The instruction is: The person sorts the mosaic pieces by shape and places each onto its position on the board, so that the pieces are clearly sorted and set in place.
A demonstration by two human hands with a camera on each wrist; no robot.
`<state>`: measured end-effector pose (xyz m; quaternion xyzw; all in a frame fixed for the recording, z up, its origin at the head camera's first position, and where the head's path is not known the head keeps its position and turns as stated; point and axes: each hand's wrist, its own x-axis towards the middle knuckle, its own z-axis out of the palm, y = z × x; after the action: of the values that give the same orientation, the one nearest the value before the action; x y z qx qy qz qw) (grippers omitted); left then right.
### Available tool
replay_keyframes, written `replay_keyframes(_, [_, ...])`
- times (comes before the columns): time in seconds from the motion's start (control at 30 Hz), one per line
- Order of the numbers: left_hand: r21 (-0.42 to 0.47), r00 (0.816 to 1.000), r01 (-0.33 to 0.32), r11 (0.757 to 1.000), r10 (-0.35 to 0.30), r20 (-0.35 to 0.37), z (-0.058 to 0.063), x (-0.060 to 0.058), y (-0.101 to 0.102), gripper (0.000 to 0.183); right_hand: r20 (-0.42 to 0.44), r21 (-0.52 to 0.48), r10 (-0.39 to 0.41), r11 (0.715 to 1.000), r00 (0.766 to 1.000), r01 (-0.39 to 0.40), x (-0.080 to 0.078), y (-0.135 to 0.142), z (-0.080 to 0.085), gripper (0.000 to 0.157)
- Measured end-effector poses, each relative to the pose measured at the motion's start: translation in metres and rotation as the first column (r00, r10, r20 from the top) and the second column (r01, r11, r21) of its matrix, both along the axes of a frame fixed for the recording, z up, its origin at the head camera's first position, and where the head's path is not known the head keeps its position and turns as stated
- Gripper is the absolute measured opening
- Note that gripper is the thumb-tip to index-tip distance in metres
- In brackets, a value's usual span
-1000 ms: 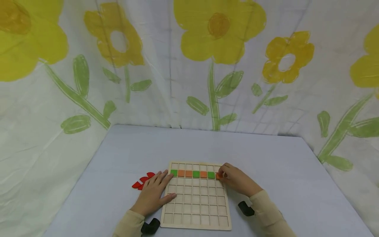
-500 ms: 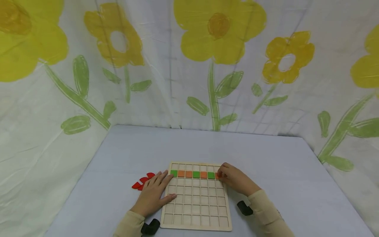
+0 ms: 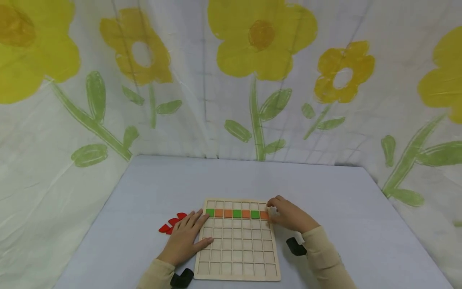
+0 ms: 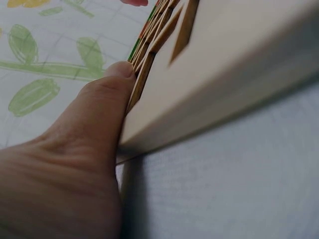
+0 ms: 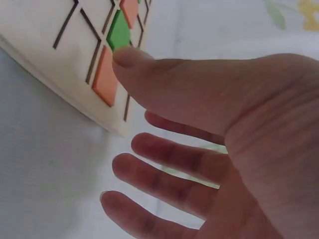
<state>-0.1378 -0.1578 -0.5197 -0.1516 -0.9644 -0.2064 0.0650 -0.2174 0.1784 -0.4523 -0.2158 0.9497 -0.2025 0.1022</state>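
Observation:
A light wooden grid board [image 3: 236,277] lies on the table with one row of green and orange square tiles near its far end. My left hand [image 3: 183,242] rests spread along the board's left edge, its thumb [image 4: 99,112] over the rim in the left wrist view. At the right end of the row, an orange tile [image 5: 105,79] lies in its cell beside a green tile [image 5: 119,31]. My right hand [image 3: 293,216] hovers at the board's right edge with fingers loosely bent and apart, nothing between them. Its thumb tip overlaps the orange tile in the right wrist view.
Several red curved pieces [image 3: 173,221] lie on the white table [image 3: 325,188] left of the board, partly hidden by the left fingers. A white sheet [image 3: 202,132] with yellow flowers hangs behind the table. Each wrist carries a black device [image 3: 296,246].
My right fingers have let go of the orange tile at the row's right end and spread apart, leaving it flat in its cell. The left hand keeps its place on the board.

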Motion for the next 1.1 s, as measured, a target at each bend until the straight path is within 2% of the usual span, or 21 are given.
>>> replay_keyframes(0.13, [0.015,1.000,0.000,1.000,-0.001,0.028,0.001,0.003,0.000,0.074,0.062,0.035,-0.050,0.998,0.997,0.048,0.003,-0.002,-0.012,0.065])
replay_keyframes(0.23, [0.020,0.999,-0.001,1.000,0.000,0.044,0.001,0.005,0.001,0.073,0.082,0.070,-0.070,0.995,0.994,0.064,0.006,-0.002,-0.018,0.075])
replay_keyframes(0.4, [0.024,0.998,0.000,1.000,-0.001,0.058,0.002,0.004,0.004,0.074,0.064,0.082,-0.073,0.994,0.995,0.068,0.009,0.003,-0.020,0.075])
replay_keyframes(0.53, [0.067,0.991,0.015,0.998,-0.023,0.128,0.006,0.000,0.006,0.074,0.050,0.084,-0.062,0.995,0.997,0.058,0.011,0.009,-0.020,0.074])
replay_keyframes(0.67, [0.147,0.977,0.013,0.989,-0.045,0.211,0.019,-0.008,-0.002,0.065,0.028,0.083,-0.039,0.996,0.999,0.037,0.009,0.011,-0.019,0.074])
replay_keyframes(0.73, [0.178,0.977,0.019,0.984,-0.057,0.207,0.028,-0.013,-0.010,0.058,0.016,0.078,-0.031,0.996,0.999,0.030,0.006,0.010,-0.019,0.074])
replay_keyframes(0.87, [0.226,0.985,0.040,0.973,-0.076,0.152,0.043,-0.025,-0.029,0.043,0.021,0.071,-0.035,0.997,0.999,0.034,0.004,0.008,-0.020,0.074])
replay_keyframes(1.0, [0.183,0.992,0.053,0.982,-0.073,0.105,0.048,-0.031,-0.047,0.041,0.036,0.058,-0.045,0.997,0.998,0.043,0.004,0.007,-0.021,0.075])
replay_keyframes(1.1, [0.118,0.992,0.031,0.993,-0.045,0.121,0.046,-0.030,-0.057,0.043,0.042,0.034,-0.036,0.999,0.998,0.034,0.004,0.006,-0.023,0.075])
